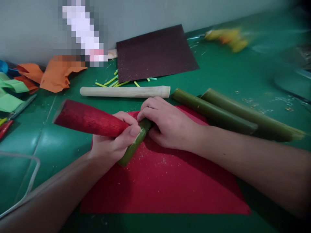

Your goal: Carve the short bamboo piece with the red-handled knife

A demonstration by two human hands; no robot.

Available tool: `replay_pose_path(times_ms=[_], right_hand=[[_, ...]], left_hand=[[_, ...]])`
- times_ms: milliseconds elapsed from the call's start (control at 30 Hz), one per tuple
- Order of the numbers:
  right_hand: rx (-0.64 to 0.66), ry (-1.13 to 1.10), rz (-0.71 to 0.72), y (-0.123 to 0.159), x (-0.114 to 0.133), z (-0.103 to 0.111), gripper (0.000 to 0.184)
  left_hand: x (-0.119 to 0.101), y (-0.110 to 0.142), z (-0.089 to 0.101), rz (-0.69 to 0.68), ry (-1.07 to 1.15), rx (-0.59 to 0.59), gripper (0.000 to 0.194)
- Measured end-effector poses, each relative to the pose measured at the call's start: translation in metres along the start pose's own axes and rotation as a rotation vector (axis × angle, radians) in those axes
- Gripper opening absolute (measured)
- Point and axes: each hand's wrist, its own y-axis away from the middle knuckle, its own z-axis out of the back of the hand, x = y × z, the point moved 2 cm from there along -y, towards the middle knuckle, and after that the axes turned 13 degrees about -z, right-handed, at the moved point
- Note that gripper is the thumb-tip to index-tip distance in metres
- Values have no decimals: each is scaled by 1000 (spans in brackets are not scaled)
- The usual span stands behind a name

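The left hand (110, 145) is wrapped around one end of a thick red handle (91, 118), which points out to the left; whatever lies beyond the grip is hidden behind the fingers. Its thumb presses near a short green bamboo piece (133, 147). The right hand (168, 121) has its fingers curled around the upper end of that same piece, which slants between the two hands over a red sheet (170, 191). Fine pale crumbs are scattered on the sheet, and the sheet lies on a green table (243, 72).

Just beyond the hands, a pale stick (125, 92) lies nearly level across the table. To its right, two longer green bamboo lengths (213, 111) slant side by side, near the right forearm. Farther back, a dark brown sheet (155, 56) rests partly over short yellow-green strips (110, 81), close to the grey wall (150, 16). At the left lie crumpled orange paper (54, 76) and pale green paper (11, 100), with a bent white bar (35, 173) lower down near the left forearm. A yellow object (225, 37) sits at the back right, too blurred to make out. Small rings (289, 109) are strewn at the right.
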Motion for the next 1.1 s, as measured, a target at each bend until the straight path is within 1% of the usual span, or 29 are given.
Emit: replay_pose_path(times_ms=[167,333,400,467,533,600,667,767,833,900,1000,1100], right_hand=[[-2,2,3,0,-1,0,26],[1,-13,2,0,-1,0,24],[1,-27,-3,1,-1,-1,25],[8,-43,-10,1,-1,-1,26],[14,-54,-12,1,-1,0,27],[15,-55,-9,1,-1,0,27],[16,-50,-6,1,-1,0,27],[16,-43,-2,1,-2,-1,27],[9,-42,2,1,-2,-1,27],[7,-42,4,0,-2,-1,27],[10,-42,5,0,-2,-1,26],[11,-43,-1,0,-2,-1,26]], left_hand=[[1,0,3,-4,-47,23,28],[3,-1,2,-16,-25,30,32],[2,-2,1,-37,14,14,37],[0,-2,0,-56,41,-18,47],[-1,-2,0,-45,33,-37,57],[-3,-1,0,-12,20,-10,63],[-5,0,0,10,17,-1,64],[-5,0,1,17,15,-12,63],[-3,0,1,-17,27,-31,61],[-1,-1,1,-58,56,-38,55],[3,-1,2,-73,80,-2,43],[5,0,3,-68,98,28,41]])
